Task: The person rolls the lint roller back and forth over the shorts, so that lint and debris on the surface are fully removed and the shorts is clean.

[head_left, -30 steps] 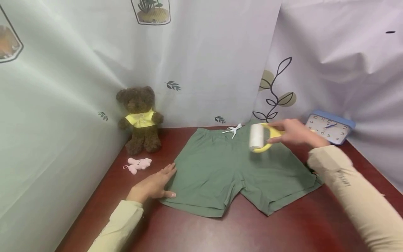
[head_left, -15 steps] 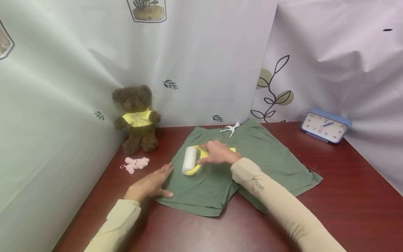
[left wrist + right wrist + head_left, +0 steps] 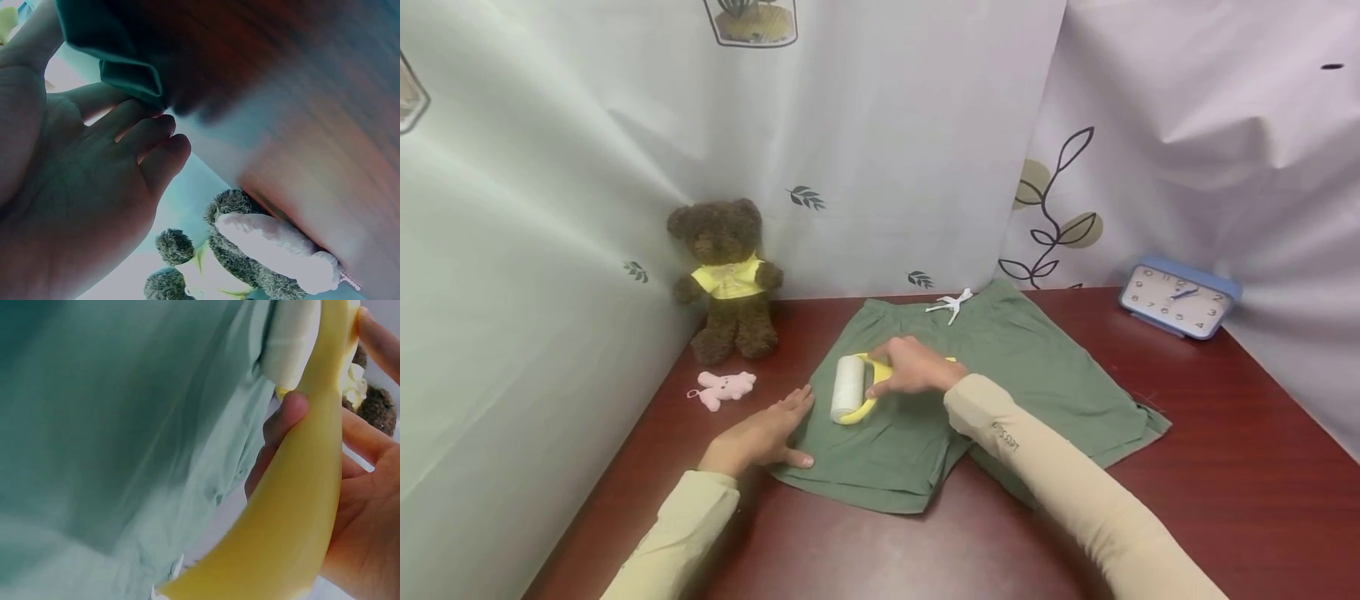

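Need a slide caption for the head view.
Right hand holds a yellow-handled white roller on green shorts; left hand rests at their edge.

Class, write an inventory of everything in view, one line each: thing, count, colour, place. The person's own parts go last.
table: 1, dark red, across the lower head view
backdrop: panel count unclear, pale with leaf prints, behind and beside the table
shorts: 1, green, spread on the table
bow: 1, white, at the shorts' waist
roller: 1, white with yellow handle, at the shorts' left side
bear: 1, brown, yellow top, back left
small toy: 1, pink, before the bear
clock: 1, blue, white face, back right
sleeves: 2, beige, both arms
left hand: 1, bare, at the shorts' left edge
right hand: 1, bare, holding the handle
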The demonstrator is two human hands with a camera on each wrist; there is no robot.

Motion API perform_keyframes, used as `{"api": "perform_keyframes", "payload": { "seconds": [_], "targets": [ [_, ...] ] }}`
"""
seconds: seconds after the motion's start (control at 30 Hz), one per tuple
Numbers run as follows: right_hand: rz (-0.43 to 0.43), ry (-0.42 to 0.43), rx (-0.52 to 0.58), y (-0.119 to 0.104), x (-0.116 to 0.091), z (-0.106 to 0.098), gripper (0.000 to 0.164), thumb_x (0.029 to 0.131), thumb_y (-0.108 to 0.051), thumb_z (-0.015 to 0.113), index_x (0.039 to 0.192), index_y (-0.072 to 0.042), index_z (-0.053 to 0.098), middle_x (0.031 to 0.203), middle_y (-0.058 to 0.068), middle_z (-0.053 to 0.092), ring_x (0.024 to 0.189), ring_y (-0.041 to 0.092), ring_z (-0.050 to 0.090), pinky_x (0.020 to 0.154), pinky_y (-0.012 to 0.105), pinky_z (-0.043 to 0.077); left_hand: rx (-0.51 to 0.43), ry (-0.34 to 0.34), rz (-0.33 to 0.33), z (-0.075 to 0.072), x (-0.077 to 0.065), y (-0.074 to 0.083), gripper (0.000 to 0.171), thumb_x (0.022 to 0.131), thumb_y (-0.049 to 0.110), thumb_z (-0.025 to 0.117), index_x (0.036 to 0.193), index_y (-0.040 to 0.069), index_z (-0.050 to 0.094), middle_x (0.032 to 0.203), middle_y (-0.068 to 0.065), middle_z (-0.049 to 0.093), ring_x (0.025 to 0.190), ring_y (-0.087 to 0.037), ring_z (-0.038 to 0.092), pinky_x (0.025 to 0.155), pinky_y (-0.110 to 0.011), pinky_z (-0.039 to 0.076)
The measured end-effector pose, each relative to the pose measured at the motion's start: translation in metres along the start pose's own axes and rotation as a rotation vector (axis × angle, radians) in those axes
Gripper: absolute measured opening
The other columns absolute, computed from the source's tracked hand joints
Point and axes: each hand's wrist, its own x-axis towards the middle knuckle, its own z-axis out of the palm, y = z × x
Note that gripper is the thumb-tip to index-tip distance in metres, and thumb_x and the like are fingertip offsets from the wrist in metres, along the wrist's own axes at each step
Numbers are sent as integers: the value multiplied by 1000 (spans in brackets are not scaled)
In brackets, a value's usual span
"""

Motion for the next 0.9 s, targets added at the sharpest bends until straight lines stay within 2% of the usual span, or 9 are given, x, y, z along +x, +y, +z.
{"api": "perform_keyframes", "payload": {
  "seconds": [0.23,0.4,0.57,0.73,0.9],
  "targets": [
    [-8,-17,11,20,-12,-10,65,79,-33,85,134,-6,65,76,1,62,66,10,48,59,21,38,-15,-3,-23,0,-1,2,99,81,34,82,155,-6,29,165,-25,22,154,-43,23,122,-57,27],
    [0,-12,11,40,-28,-16,65,78,-34,85,134,-6,65,74,1,61,66,9,46,59,21,37,-17,-4,-8,1,-1,4,98,81,32,82,154,-8,30,165,-26,22,153,-45,23,122,-59,26],
    [-39,8,9,62,-45,-25,64,78,-34,85,132,-4,66,72,-1,63,64,7,45,58,21,38,-15,-3,-4,1,-1,5,97,81,31,82,153,-10,30,165,-28,21,153,-45,22,122,-59,26],
    [-78,16,3,85,-65,-37,64,78,-33,85,130,-1,66,76,0,67,68,8,50,62,22,42,-12,-7,-14,1,-1,4,98,81,32,82,153,-9,30,165,-27,21,154,-44,22,122,-59,26],
    [-52,-17,1,106,-83,-54,63,78,-33,86,130,-2,67,83,0,69,76,12,53,66,24,44,-18,-16,-29,1,-2,4,99,80,32,83,154,-8,29,166,-25,21,154,-43,21,123,-58,26]
  ]
}}
